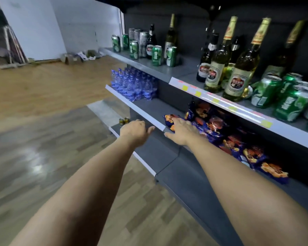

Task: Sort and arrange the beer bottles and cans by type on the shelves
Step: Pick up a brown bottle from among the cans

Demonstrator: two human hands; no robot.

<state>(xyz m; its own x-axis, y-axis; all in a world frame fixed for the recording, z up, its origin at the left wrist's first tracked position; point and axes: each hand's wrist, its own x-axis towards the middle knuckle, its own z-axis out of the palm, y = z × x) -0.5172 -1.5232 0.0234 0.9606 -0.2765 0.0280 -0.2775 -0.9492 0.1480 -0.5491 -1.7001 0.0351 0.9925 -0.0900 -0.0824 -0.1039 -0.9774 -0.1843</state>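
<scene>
On the upper grey shelf (185, 71) stand mixed beer items. At its left end are green cans (156, 55), tall silver cans (143, 43) and two dark bottles (170, 37). Further right are several gold-necked beer bottles (242, 71) and a cluster of green cans (292, 102), some tilted. Both arms reach out low, toward the middle shelf. My left hand (136, 131) hovers by that shelf's white front edge, fingers loosely curled, holding nothing. My right hand (182, 131) lies flat with straight fingers beside the snack packets, empty too.
Blue and orange snack packets (220, 132) fill the middle shelf's right part. Blue-capped water bottles (132, 86) stand at its far left. Two small cans (124, 120) sit on the bottom shelf. Wood floor stretches left, with cardboard clutter (75, 56) by the far wall.
</scene>
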